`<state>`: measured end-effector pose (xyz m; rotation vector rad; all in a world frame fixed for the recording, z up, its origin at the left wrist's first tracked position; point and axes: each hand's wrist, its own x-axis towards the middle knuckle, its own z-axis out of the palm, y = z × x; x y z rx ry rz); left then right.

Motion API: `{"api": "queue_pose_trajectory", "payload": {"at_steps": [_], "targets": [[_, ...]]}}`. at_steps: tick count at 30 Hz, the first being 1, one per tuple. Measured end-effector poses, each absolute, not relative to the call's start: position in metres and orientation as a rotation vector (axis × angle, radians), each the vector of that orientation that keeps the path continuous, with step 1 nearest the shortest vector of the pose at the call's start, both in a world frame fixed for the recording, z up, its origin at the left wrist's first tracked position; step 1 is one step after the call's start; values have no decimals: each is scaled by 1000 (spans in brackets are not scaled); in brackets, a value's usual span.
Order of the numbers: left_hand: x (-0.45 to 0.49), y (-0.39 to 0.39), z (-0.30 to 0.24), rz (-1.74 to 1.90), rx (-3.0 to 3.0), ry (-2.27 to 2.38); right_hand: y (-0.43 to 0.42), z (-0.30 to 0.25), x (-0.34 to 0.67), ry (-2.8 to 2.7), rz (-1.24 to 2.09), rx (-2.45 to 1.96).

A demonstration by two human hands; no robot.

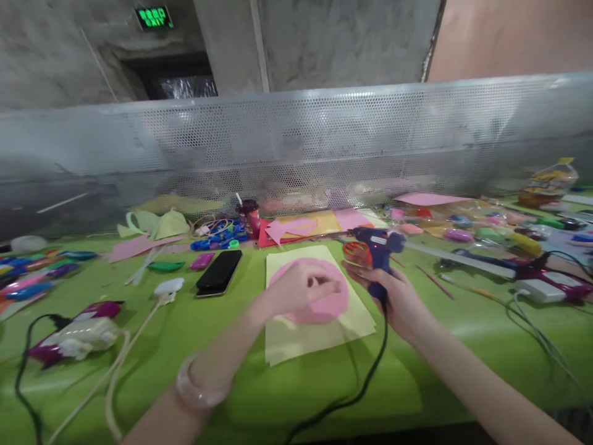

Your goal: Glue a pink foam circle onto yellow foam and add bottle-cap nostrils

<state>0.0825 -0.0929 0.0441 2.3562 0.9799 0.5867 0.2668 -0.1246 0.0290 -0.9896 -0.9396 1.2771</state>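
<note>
I read the step in hand as glue application. My right hand [399, 301] is closed fully around the grip of the blue glue gun [377, 243], at 2 o'clock from the pink disc [327, 307], nozzle facing 9 o'clock. The disc lies flat on the yellow sheet [319, 337] at table centre. My left hand [301, 287] rests on the disc, fingers curled; I cannot tell whether they pinch it. In my judgement, the next move calls for lowering the nozzle to the disc clear of the left fingertips.
</note>
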Motion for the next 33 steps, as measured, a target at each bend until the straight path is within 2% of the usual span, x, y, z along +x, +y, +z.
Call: {"api": "queue_pose_trajectory", "payload": {"at_steps": [6,10,20,33], "targets": [[52,-76,12,202,2418,1051,-157,20,296,-1069,1216,-1382],[54,-80,4,258,2461,1017,-176,19,287,-1220,1110,-1629],[46,-66,2,286,2335,898,-178,12,280,-1661,1168,-1737],[27,-47,-7,232,2140,812,-173,-1,251,-1817,1105,-1668]]}}
